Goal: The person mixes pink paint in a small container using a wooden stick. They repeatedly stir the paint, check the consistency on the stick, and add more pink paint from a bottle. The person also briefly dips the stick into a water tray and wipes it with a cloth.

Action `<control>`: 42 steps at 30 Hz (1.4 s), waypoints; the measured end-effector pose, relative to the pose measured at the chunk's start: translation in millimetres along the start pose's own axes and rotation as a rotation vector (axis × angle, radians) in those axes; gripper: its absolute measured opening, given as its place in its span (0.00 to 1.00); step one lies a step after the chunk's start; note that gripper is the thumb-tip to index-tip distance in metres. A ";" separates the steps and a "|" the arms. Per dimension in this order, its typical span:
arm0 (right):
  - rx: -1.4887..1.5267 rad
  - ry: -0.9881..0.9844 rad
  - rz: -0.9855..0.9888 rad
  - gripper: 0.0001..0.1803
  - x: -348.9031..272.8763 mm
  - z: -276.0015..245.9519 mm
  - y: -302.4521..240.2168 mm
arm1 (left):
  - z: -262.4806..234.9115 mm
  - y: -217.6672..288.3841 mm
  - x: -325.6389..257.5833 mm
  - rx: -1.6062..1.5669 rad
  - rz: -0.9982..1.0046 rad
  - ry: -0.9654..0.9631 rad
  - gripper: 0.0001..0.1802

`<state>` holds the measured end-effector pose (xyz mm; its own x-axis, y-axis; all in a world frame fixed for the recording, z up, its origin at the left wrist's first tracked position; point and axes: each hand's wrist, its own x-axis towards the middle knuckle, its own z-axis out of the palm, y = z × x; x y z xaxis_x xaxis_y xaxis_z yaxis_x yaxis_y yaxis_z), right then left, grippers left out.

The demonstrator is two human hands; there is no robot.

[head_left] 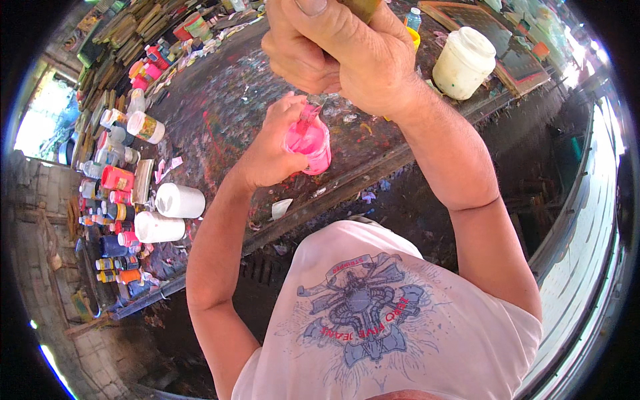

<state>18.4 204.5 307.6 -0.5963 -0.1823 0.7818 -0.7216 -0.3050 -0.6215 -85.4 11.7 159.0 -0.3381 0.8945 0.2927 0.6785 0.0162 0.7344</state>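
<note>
My left hand [277,143] is wrapped around a clear jar of bright pink paint [318,152] on the stained table. Its mouth tips toward me, and paint coats the inside. Above it, my right hand [353,53] is closed in a fist around a yellowish-brown handle [363,7], cut off by the top edge of the view. A flat, paint-smeared blade [309,113] reaches into the jar below that fist. It lines up with the handle, though the fist hides where they join.
The paint-marked table [220,107] carries white tubs [180,201] and many paint bottles [117,179] on the left. At the right stand a white lidded jar [465,63] and a framed screen [497,40]. A pale scrap [281,209] lies by the near edge.
</note>
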 end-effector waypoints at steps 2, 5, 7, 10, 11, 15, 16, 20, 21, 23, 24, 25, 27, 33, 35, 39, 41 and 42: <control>-0.021 0.022 0.017 0.29 -0.7 -4.8 -4.8 | 2.6 -1.5 -0.8 0.038 -0.001 -0.027 0.50; -0.019 0.138 0.053 0.31 -3.0 -2.2 -19.9 | 10.3 -13.7 -4.3 0.078 -0.051 -0.006 0.51; 0.032 0.141 0.022 0.33 -1.1 -4.4 -33.0 | 12.1 -21.7 -10.8 0.091 -0.099 -0.001 0.51; 0.086 0.024 -0.077 0.35 2.2 -20.4 -39.3 | 11.3 -35.8 -18.0 0.106 -0.099 -0.010 0.52; 0.107 -0.034 -0.109 0.37 1.7 -31.4 -33.2 | 11.5 -38.2 -18.0 0.109 -0.086 -0.017 0.52; 0.192 -0.178 -0.211 0.41 0.2 -41.1 -34.5 | 13.7 -40.5 -24.6 0.153 -0.103 -0.033 0.54; 0.228 -0.188 -0.231 0.42 -1.8 -38.9 -36.9 | 14.8 -40.1 -25.5 0.180 -0.113 -0.053 0.57; 0.017 -0.013 -0.057 0.41 -14.9 -19.9 -85.9 | 22.1 -34.4 -31.5 0.357 -0.135 -0.074 0.52; -0.021 -0.004 -0.050 0.41 -14.5 -18.9 -94.1 | 24.8 -29.6 -30.7 0.436 -0.131 -0.075 0.52; -0.039 -0.019 -0.072 0.41 -21.5 -27.3 -97.9 | 29.1 -22.0 -35.6 0.598 -0.140 -0.071 0.52; -0.048 -0.026 -0.083 0.40 -24.6 -31.1 -99.7 | 28.7 -20.3 -38.9 0.653 -0.140 -0.062 0.51; -0.038 -0.043 -0.114 0.40 -29.6 -37.8 -98.0 | 28.6 -20.1 -40.7 0.708 -0.135 -0.056 0.51; -0.046 -0.077 -0.100 0.37 -39.0 -52.8 -106.3 | 24.0 -15.8 -44.3 0.820 -0.111 -0.056 0.49; -0.197 -0.021 -0.017 0.30 -79.0 -73.6 -137.5 | 0.4 -20.0 -65.8 1.047 0.074 -0.063 0.48; -0.199 0.081 -0.012 0.30 -96.0 -72.2 -145.7 | -2.7 -21.7 -70.8 1.044 0.111 -0.056 0.48; -0.206 0.230 -0.051 0.31 -122.4 -62.0 -152.2 | -7.6 -23.9 -82.6 0.919 0.138 -0.009 0.48; -0.272 0.344 -0.073 0.32 -138.1 -49.3 -160.5 | -8.5 -24.6 -89.2 0.839 0.151 0.028 0.49; -0.311 0.381 -0.078 0.32 -147.5 -42.9 -165.7 | -4.0 -28.1 -91.5 0.750 0.115 0.086 0.49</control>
<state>210.8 322.0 293.1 -0.5806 0.2019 0.7888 -0.8054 -0.0003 -0.5927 -76.1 -72.4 114.0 -0.2672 0.8715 0.4113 0.9634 0.2516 0.0927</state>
